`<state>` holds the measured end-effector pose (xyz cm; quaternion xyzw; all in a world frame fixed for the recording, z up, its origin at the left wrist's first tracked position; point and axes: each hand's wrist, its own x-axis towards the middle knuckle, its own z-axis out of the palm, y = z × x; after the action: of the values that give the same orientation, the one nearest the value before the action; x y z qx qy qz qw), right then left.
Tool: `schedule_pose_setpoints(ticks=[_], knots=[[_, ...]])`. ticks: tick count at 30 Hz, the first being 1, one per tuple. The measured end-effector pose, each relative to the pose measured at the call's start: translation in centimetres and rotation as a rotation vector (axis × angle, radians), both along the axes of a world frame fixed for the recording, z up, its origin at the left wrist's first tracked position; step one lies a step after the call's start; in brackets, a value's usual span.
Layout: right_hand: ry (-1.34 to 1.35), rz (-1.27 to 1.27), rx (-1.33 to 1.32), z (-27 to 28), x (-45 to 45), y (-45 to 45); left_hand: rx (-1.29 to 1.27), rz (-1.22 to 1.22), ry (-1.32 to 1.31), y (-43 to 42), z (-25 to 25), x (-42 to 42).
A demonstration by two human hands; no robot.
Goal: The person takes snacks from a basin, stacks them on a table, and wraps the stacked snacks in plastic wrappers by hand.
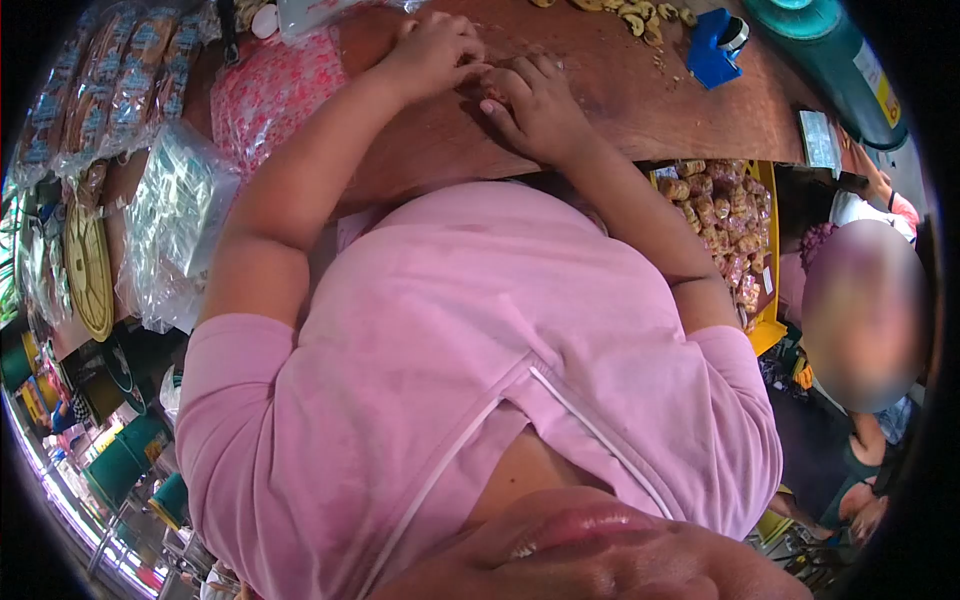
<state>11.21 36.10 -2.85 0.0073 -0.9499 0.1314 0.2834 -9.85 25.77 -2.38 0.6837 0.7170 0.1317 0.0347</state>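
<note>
My left hand [432, 55] rests low over the brown wooden tabletop [620, 120], fingers bent and pointing towards the other hand. Close beside it, my right hand [538, 108] is closed, with its thumb against curled fingers. The fingertips of both hands nearly meet. Whatever lies between them is too small or hidden to name. Small crumbs are scattered on the wood near the fingers. A clear plastic sheet with a red-and-white pattern [275, 100] lies next to my left forearm.
Curved tan pieces of food [645, 18] lie at the far edge, near a blue tape dispenser [715, 48] and a green cylinder [835, 65]. Packed snacks [120, 70] and plastic bags [180, 220] are at left. A yellow crate [768, 335] holds wrapped rolls at right, near another person [835, 450].
</note>
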Motion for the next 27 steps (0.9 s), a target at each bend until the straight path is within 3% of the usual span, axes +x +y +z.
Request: schedule_pose_setpoints(ticks=[2, 5, 8, 14, 17, 20, 23, 27], knots=[[-0.025, 0.029, 0.074, 0.7, -0.1, 0.0, -0.148, 0.046, -0.081, 0.9, 0.2, -1.6], [-0.121, -0.011, 0.062, 1.1, -0.2, -0.2, 0.09, 0.086, -0.038, 0.4, 2.1, -1.1], [-0.128, 0.03, 0.038, 1.9, -0.4, -0.3, 0.002, 0.203, -0.096, 0.1, 3.6, -1.8], [-0.091, -0.056, 0.03, 0.7, -0.6, -0.5, -0.155, 0.124, -0.018, -2.8, 0.3, -5.0], [-0.029, -0.057, 0.091, 0.9, -0.8, -0.6, -0.023, 0.066, -0.006, -2.6, -0.4, -5.8], [-0.084, -0.059, 0.057, 1.2, -0.6, -0.6, 0.174, -0.093, -0.191, -0.5, 3.2, -3.9], [-0.08, -0.036, 0.066, 0.9, -0.3, -0.5, -0.003, -0.007, -0.651, 0.5, 3.7, -2.2], [-0.043, -0.036, 0.052, 0.7, -0.5, -0.5, 0.064, 0.014, -0.573, 1.0, 1.7, -2.1]])
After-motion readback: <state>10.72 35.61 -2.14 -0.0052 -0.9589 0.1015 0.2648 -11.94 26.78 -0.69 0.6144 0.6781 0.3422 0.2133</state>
